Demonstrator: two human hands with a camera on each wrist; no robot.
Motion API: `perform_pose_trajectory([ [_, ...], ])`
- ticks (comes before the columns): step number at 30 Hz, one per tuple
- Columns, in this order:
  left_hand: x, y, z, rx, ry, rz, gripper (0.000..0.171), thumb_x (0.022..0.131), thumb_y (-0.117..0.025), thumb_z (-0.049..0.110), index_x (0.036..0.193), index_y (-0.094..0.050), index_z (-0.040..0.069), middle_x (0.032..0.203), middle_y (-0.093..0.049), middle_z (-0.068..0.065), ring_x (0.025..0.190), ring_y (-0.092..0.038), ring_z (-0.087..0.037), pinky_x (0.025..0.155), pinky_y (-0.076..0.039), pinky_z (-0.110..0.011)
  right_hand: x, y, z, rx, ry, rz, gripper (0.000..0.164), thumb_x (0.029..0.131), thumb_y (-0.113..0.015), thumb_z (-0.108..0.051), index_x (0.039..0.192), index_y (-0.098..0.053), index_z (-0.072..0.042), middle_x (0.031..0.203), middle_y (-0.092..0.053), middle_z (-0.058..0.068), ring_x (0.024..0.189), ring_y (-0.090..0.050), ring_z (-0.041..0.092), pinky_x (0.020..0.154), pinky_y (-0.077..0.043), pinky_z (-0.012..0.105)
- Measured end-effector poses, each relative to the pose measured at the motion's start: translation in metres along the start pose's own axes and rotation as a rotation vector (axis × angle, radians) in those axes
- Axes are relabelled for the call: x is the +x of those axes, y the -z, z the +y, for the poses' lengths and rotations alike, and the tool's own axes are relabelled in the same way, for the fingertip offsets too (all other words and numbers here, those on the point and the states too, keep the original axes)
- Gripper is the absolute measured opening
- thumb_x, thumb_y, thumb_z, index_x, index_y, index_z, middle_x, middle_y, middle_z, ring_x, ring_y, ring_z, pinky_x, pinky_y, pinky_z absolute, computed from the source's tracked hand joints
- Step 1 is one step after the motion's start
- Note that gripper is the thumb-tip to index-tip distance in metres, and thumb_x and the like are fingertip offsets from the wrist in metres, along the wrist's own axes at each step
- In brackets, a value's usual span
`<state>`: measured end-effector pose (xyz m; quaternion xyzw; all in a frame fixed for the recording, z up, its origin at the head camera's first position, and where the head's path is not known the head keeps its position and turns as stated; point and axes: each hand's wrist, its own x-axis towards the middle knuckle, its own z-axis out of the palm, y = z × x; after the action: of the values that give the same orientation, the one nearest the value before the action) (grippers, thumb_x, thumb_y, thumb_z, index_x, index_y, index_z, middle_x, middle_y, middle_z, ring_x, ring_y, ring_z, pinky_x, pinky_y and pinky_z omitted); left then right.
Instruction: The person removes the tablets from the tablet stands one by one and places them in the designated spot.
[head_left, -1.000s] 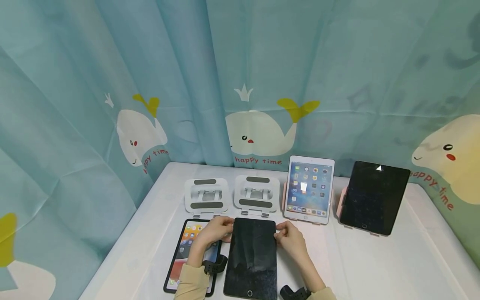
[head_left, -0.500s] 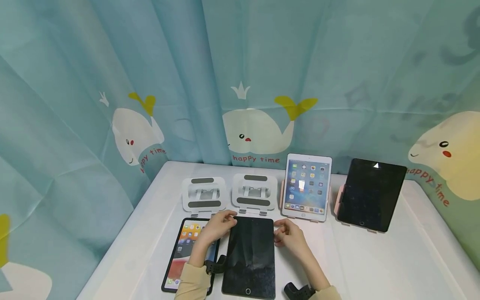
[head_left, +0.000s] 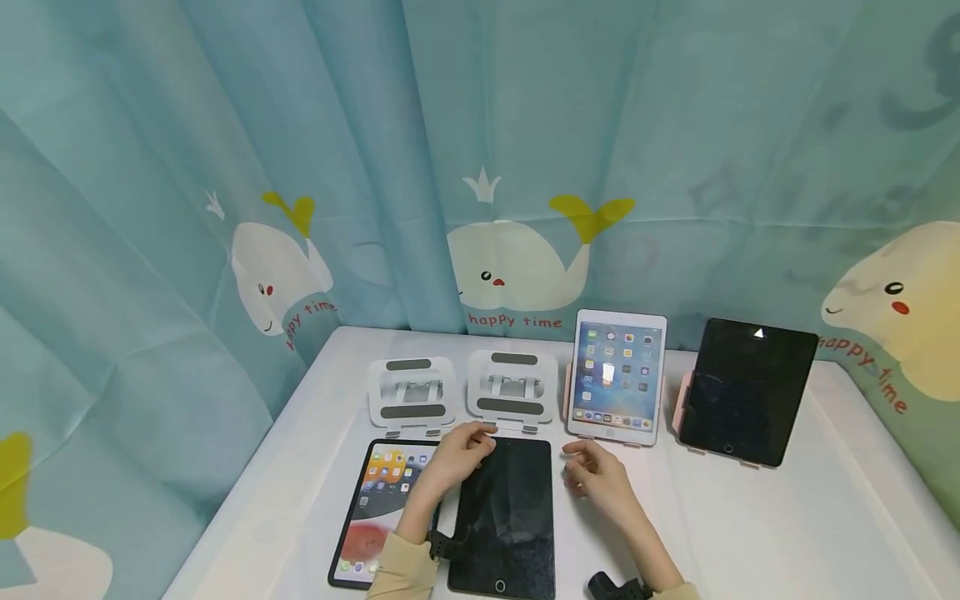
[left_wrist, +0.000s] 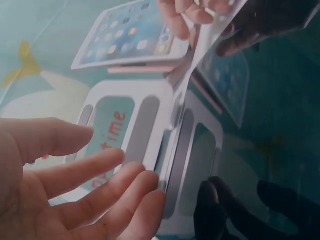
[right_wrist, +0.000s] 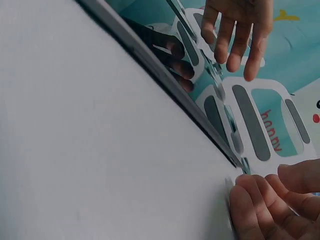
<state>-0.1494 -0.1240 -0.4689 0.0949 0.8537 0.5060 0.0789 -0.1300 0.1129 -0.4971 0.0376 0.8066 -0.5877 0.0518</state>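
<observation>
A black tablet lies flat on the table, its dark screen up and its home button toward the person. My left hand hovers over its far left corner with relaxed, slightly bent fingers and nothing in them. The left wrist view shows these fingers spread above the tablet's reflective glass. Right of the tablet, my right hand is apart from its edge, fingers loosely curled and holding nothing. Just beyond the tablet's far edge stands a white folding stand with grey pads.
A second white stand is at the left, behind a lit tablet lying flat, partly under my left arm. Farther right, a white tablet and another black tablet lean on pink stands. A whale-print curtain hangs behind the white table.
Both hands have left the black tablet's edges. The left hand moved right, over its far corner; the right hand drew away to the right. The tablet stays in place.
</observation>
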Motion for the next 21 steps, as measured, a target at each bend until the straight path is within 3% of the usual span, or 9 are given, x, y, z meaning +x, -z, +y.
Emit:
perform_pose_trajectory([
  [6, 0.005, -0.009, 0.004, 0.004, -0.035, 0.022, 0.030, 0.094, -0.058, 0.013, 0.119, -0.062, -0.003, 0.099, -0.063, -0.017, 0.083, -0.065, -0.024, 0.062, -0.051, -0.020, 0.001, 0.013, 0.000, -0.023, 0.008, 0.039, 0.021, 0.089, -0.060, 0.002, 0.109, -0.064, 0.003, 0.085, -0.064, 0.012, 0.065, -0.063, 0.012, 0.057, -0.053, 0.022],
  [21, 0.023, -0.018, 0.018, -0.041, -0.028, 0.034, 0.030, 0.096, -0.054, 0.014, 0.121, -0.061, -0.001, 0.105, -0.061, -0.017, 0.089, -0.063, -0.034, 0.066, -0.054, -0.027, 0.002, 0.045, -0.001, -0.126, 0.010, 0.084, 0.021, 0.091, -0.058, -0.001, 0.110, -0.064, 0.003, 0.086, -0.065, 0.012, 0.068, -0.062, 0.009, 0.061, -0.050, 0.019],
])
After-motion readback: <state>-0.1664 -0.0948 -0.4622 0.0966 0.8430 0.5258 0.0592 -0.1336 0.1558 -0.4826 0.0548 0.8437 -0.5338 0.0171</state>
